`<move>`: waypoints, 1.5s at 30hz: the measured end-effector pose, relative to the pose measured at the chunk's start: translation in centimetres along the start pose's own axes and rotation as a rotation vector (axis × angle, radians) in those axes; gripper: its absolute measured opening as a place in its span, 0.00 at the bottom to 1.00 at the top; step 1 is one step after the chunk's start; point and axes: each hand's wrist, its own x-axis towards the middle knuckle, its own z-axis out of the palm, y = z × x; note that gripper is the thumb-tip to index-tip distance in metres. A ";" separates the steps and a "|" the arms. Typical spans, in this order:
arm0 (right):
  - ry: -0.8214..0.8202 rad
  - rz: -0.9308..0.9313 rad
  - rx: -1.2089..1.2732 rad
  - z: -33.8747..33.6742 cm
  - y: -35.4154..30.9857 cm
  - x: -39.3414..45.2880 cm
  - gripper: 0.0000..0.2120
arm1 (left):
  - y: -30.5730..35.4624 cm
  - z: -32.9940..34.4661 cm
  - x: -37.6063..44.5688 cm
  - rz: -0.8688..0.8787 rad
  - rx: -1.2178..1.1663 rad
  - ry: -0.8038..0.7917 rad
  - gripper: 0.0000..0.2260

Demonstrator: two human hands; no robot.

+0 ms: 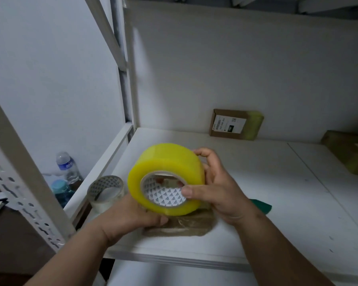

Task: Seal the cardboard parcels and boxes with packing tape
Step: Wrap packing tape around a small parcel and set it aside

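Right hand [217,188] grips the yellow tape roll [165,178], thumb in its core | left hand [132,213] holds the small parcel [186,226] underneath | shelf [277,195] below

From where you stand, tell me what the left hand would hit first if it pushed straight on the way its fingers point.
Probably the flat taped parcel on the shelf. The left hand points right under the yellow tape roll, fingertips already at the parcel's edge; depth is unclear.

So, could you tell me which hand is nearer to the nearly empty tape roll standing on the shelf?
Left. The left hand sits just right of the nearly empty roll; the right hand is farther right, beyond the yellow tape roll.
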 end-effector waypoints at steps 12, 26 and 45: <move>0.002 -0.075 -0.162 -0.4 -0.9 1.7 0.26 | -2.1 -0.3 -0.3 -0.075 -0.016 0.059 0.38; 0.003 0.121 -0.446 -11.2 -4.5 -2.5 0.40 | -2.2 -1.1 0.7 -0.088 0.017 -0.043 0.51; -0.015 0.269 -1.064 -11.2 -0.7 -2.1 0.36 | 3.2 3.1 3.9 -0.018 1.203 -0.153 0.59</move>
